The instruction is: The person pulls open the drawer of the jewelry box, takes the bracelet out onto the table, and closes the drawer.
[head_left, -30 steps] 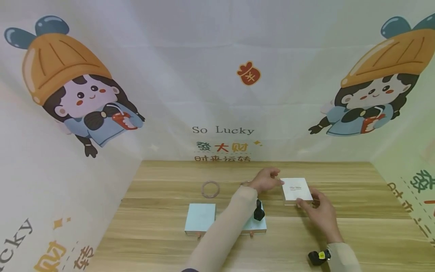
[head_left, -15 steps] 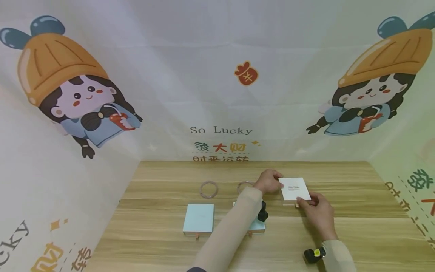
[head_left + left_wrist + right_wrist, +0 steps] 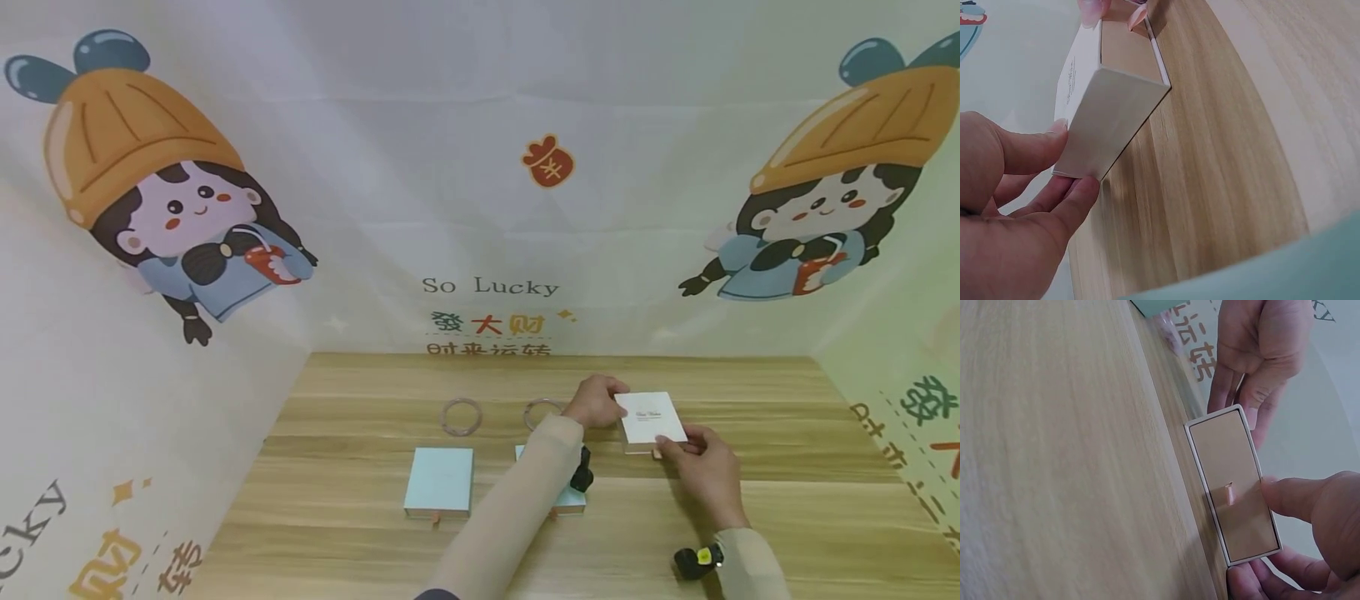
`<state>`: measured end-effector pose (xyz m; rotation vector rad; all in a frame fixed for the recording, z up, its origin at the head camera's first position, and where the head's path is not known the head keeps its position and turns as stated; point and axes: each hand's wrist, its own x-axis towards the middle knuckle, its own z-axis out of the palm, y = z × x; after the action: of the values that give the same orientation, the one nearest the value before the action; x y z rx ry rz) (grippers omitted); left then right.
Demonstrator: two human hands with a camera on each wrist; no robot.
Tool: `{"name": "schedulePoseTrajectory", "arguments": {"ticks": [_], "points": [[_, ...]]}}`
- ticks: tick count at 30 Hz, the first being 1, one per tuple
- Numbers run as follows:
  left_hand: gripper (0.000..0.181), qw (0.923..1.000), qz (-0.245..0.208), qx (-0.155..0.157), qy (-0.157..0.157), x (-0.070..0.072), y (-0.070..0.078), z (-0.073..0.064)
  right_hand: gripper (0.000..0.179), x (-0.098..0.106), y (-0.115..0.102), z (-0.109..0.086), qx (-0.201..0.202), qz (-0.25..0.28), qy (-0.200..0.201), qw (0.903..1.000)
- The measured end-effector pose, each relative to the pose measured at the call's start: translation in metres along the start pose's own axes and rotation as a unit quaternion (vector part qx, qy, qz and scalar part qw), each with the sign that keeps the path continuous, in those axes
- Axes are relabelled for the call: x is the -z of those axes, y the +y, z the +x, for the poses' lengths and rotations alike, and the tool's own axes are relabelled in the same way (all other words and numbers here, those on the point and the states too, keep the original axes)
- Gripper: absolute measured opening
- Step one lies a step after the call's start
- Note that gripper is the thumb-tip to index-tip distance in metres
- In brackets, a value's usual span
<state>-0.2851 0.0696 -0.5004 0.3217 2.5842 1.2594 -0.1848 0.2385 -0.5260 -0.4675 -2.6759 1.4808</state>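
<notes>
Both hands hold a small white drawer box (image 3: 649, 415) with fine print on its lid, at the right of the wooden table. My left hand (image 3: 595, 402) grips its far left corner, thumb on the lid and fingers beneath, as the left wrist view shows. At the near right corner, my right hand (image 3: 708, 475) pinches it, thumb on the lid edge and fingers curled at the side and below. The right wrist view shows the tan drawer front (image 3: 1229, 456), closed flush in the sleeve, with a pink ribbon tab (image 3: 1230, 495) at its middle.
A pale blue box (image 3: 439, 479) with a ribbon tab lies left of my left forearm. A second blue box (image 3: 572, 502) is partly hidden beneath that forearm. Behind them lie two clear pinkish bangles, a left bangle (image 3: 461, 417) and a right bangle (image 3: 534, 404). Printed cloth walls surround the table.
My left hand has come in from spread fingers beside the white box to a grip on its left corner. The box's ribbon tab has come into sight. The last half second shows little movement.
</notes>
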Motion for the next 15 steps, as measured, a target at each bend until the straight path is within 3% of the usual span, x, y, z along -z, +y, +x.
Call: {"name": "schedulePoseTrajectory", "arguments": {"ticks": [10,15], "points": [[0.034,0.9995,-0.002,0.033,0.000,0.004,0.003,-0.009,0.061,0.004,0.002,0.000,0.007,0.014,-0.006,0.9999],[0.036,0.9994,0.023,0.026,-0.005,0.009,0.003,-0.016,0.065,0.008,0.002,0.002,0.010,0.008,-0.029,0.9995]]}}
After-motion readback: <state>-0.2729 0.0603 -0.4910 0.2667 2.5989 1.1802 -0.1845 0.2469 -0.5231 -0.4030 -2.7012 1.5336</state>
